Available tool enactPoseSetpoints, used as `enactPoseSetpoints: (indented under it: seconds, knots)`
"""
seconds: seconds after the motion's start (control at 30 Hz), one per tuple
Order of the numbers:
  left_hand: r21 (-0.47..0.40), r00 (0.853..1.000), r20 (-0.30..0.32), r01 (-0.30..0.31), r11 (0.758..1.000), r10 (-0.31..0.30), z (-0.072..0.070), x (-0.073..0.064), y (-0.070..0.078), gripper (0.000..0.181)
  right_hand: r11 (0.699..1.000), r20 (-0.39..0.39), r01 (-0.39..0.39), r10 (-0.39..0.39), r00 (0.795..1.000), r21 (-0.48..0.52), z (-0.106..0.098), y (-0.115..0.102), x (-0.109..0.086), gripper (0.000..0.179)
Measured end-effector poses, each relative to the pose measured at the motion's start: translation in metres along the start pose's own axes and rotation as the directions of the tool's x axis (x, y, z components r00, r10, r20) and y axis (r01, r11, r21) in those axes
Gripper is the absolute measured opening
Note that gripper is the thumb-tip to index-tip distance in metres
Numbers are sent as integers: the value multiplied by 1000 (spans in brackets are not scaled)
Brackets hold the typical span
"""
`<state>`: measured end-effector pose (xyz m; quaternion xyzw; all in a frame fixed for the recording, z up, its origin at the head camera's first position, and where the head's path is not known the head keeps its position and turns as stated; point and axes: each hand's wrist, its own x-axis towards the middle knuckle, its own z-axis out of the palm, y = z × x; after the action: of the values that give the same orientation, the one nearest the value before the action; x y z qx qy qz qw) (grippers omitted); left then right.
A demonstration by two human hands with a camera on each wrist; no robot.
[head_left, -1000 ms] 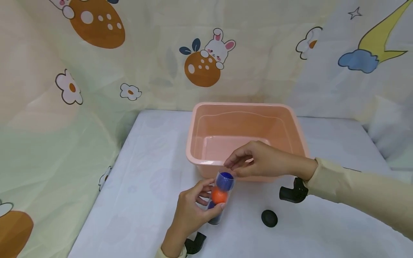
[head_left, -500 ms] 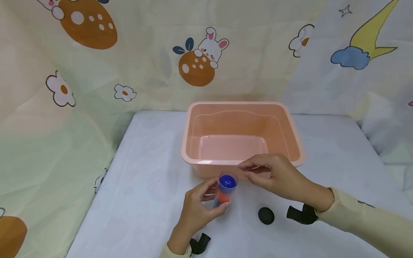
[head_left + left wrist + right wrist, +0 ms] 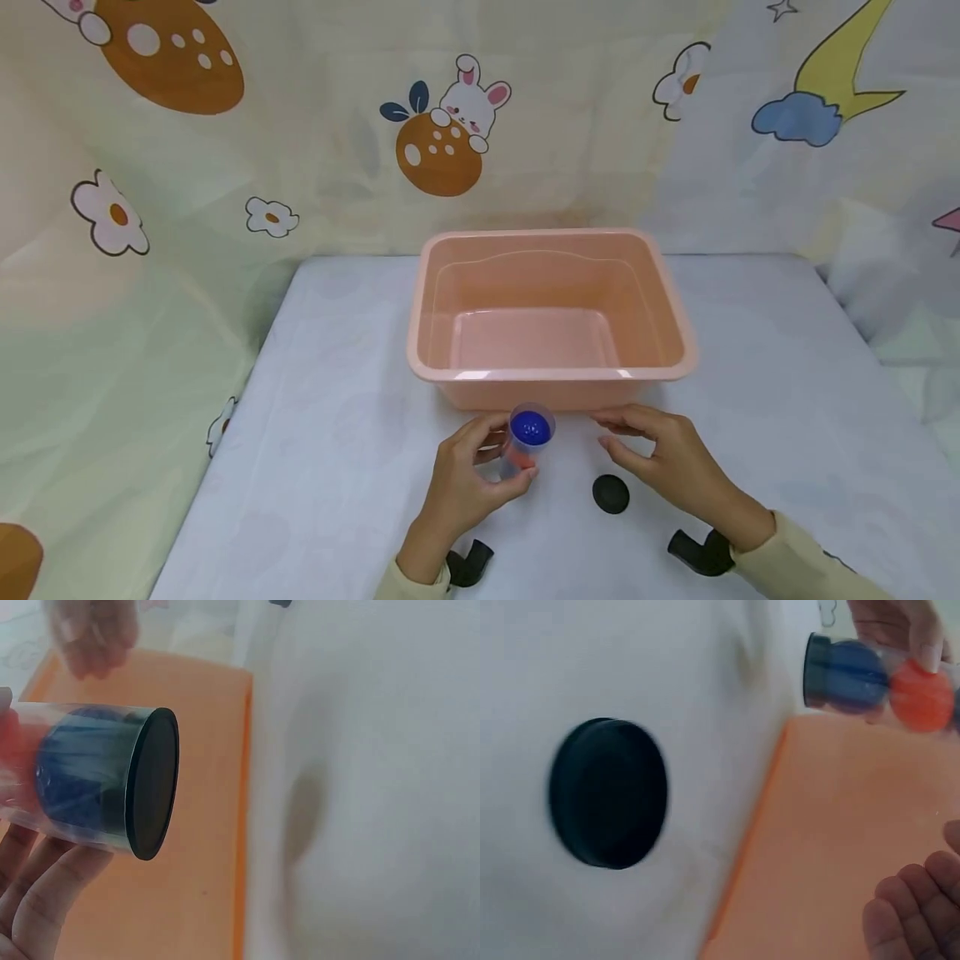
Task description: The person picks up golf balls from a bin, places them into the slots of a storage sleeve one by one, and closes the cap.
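Observation:
My left hand (image 3: pixel 467 487) grips a clear plastic tube (image 3: pixel 116 780) tilted toward me in front of the basin. A blue ball (image 3: pixel 530 428) shows at its uncovered upper end. Below that sit an orange ball (image 3: pixel 921 696) and another blue ball (image 3: pixel 855 677). A black end cap (image 3: pixel 155 784) closes the bottom of the tube. To the right, my right hand (image 3: pixel 671 458) hovers with loosely bent fingers and nothing visible between them. A loose round black cap (image 3: pixel 611 494) lies on the table between the hands, its hollow side showing in the right wrist view.
A pink plastic basin (image 3: pixel 555 374) stands on the white-covered table (image 3: pixel 337 417) just beyond both hands. Black wrist mounts (image 3: pixel 470 564) sit at both cuffs. A cartoon-printed cloth (image 3: pixel 322 125) hangs behind and along the left side.
My right hand has moved away from the tube's top, right and toward me. The tube has tipped so its uncovered end faces the head camera more. The head view has shifted slightly.

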<state>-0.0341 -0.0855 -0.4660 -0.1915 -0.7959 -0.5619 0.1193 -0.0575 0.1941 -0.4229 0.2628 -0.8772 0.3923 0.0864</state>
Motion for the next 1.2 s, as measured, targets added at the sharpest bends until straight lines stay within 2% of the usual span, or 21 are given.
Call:
enactPoseSetpoints:
  seconds: [0.13, 0.27, 0.37, 0.57, 0.7, 0.8, 0.9, 1.07, 1.13, 1.2]
  knots:
    - [-2, 1000, 6, 17, 1000, -17, 4, 0, 0, 57, 994, 47, -113, 114, 992, -10, 6, 10, -14, 35]
    - [-12, 999, 11, 32, 999, -32, 8, 1, -2, 56, 977, 88, -211, 214, 973, -42, 11, 15, -25, 38]
    - [-15, 999, 11, 34, 999, -34, 9, 0, -3, 56, 964, 123, -256, 263, 957, -69, 16, 19, -32, 40]
    - [-8, 998, 21, 51, 999, -51, 11, 1, -4, 55, 948, 228, -292, 315, 921, -130, 21, 23, -37, 50]
    - [-1, 997, 31, 70, 998, -70, 13, 1, -6, 55, 943, 292, -282, 324, 900, -178, 22, 23, -38, 61]
    - [-5, 996, 38, 86, 996, -85, 14, 1, -7, 55, 943, 323, -263, 318, 891, -203, 23, 24, -37, 65]
    - [-4, 995, 42, 89, 996, -89, 16, 1, -8, 54, 950, 332, -225, 287, 898, -215, 24, 25, -39, 64]
    - [-7, 996, 44, 77, 997, -77, 20, 2, -9, 53, 964, 296, -118, 187, 937, -237, 27, 25, -43, 56]
    - [-13, 996, 47, 73, 997, -73, 22, 3, -9, 53, 966, 291, -95, 165, 942, -240, 27, 26, -44, 53]
    - [-9, 997, 47, 64, 998, -64, 23, 3, -10, 53, 967, 302, -89, 160, 940, -237, 26, 27, -43, 52]
